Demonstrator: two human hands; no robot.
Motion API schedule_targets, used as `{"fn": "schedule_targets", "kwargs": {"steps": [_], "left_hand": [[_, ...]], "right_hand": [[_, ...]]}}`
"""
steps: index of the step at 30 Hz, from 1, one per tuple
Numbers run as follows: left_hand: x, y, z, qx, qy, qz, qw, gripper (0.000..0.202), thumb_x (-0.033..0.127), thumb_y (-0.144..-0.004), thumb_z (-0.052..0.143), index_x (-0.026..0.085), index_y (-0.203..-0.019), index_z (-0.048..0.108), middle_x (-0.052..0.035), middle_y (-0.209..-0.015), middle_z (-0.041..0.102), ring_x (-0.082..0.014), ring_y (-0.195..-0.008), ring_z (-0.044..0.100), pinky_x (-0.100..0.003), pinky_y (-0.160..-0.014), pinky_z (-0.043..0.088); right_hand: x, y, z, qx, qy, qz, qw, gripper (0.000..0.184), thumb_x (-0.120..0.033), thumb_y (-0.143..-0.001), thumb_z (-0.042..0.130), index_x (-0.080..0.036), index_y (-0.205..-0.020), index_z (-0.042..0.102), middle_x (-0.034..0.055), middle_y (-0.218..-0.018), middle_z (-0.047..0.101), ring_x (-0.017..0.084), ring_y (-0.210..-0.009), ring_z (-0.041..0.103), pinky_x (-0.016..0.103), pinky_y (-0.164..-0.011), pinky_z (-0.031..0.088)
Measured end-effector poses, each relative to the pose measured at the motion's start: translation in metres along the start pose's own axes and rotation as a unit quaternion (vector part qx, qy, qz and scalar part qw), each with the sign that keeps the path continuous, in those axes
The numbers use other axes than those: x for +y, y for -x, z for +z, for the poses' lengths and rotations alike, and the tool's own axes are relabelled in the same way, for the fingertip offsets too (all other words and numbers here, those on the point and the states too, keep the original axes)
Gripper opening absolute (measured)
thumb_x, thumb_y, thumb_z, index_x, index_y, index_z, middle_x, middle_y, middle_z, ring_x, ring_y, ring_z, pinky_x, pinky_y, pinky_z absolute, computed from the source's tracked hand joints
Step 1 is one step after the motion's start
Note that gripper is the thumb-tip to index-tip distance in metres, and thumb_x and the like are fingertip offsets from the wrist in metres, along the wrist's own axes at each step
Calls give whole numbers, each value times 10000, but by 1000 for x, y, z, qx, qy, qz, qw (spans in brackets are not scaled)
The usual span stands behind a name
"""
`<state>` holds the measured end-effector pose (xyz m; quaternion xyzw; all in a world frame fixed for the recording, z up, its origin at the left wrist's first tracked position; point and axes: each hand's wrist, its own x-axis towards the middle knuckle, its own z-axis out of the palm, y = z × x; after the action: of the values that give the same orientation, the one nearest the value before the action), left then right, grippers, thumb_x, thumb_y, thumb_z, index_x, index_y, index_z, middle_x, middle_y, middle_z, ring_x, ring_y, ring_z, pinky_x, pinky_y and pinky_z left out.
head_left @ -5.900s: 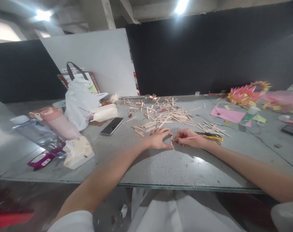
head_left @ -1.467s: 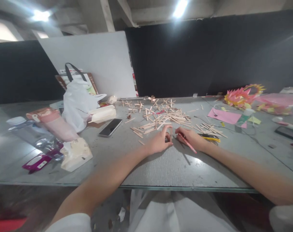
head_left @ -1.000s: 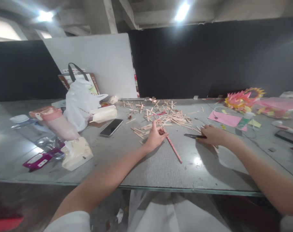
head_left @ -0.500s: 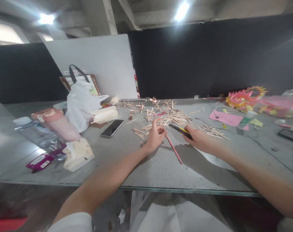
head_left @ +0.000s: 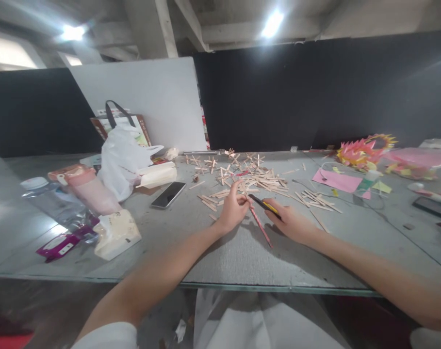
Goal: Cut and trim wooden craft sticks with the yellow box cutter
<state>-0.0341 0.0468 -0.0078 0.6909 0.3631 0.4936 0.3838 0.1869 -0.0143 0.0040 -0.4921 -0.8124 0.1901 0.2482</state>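
Note:
My left hand (head_left: pixel 234 209) is closed, thumb and fingers pinching the upper part of a slim pink-and-white patterned pencil (head_left: pixel 260 225). The pencil slants down toward the table's front. My right hand (head_left: pixel 291 222) is wrapped around a black and yellow utility knife (head_left: pixel 266 205), whose front end points left and lies close to the pencil by my left fingertips. Whether the blade touches the pencil I cannot tell. Just beyond my hands lies a pile of flat wooden sticks (head_left: pixel 269 180), and some are joined into crosses and star shapes (head_left: pixel 213 165).
On the left are a phone (head_left: pixel 168 195), a white plastic bag (head_left: pixel 120 160), a pink bottle (head_left: pixel 91 186), a clear bottle (head_left: pixel 53 201) and a tissue pack (head_left: pixel 117 233). At right lie more sticks (head_left: pixel 318 199), pink paper (head_left: pixel 336 179), a thin cable and a spiky paper craft (head_left: pixel 360 152).
My right hand has moved left with the utility knife, bringing its front end up to the pencil. A loose stick now shows beside my right wrist. My left hand has hardly moved.

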Motion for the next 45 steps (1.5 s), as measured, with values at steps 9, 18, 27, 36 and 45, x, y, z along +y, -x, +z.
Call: {"fn": "schedule_targets", "kwargs": {"steps": [9,18,27,36,45], "left_hand": [[-1,4,0,-14,15,-18,1000,666,213,-907,675,235,-1495,363,4,-863,782,-213,-810,815,-327,-813,623],[-4,4,3,-17,26,-21,999,688,221,-914,684,208,-1512,345,-4,-853,796,-212,-771,817,-304,-786,618],[-4,4,1,-16,9,-19,1000,810,208,-927,696,213,-1630,294,-29,-940,833,-222,-857,827,-322,-844,628],[-9,1,3,-29,84,-64,994,647,357,-886,806,195,-1387,430,-87,-942,833,-286,-916,831,-374,-849,635],[-11,3,3,-30,69,-55,996,545,336,-902,764,214,-1301,415,-75,-918,830,-281,-912,831,-349,-823,619]], "right_hand": [[4,-1,5,28,28,-1,999,461,-424,-1100,357,-246,-1495,514,37,-787,748,239,-630,705,279,-615,408],[3,0,6,25,9,-7,1000,478,-431,-1102,354,-234,-1505,520,41,-818,752,234,-642,703,279,-622,419],[8,-2,7,40,41,-25,998,470,-404,-1107,349,-224,-1497,541,67,-889,789,250,-751,746,288,-644,435],[4,1,6,51,105,-3,993,471,-393,-1113,371,-256,-1527,548,53,-856,798,236,-696,747,277,-597,394],[5,2,12,44,185,3,982,509,-356,-1120,334,-242,-1598,466,78,-900,812,225,-689,744,275,-569,322]]}}
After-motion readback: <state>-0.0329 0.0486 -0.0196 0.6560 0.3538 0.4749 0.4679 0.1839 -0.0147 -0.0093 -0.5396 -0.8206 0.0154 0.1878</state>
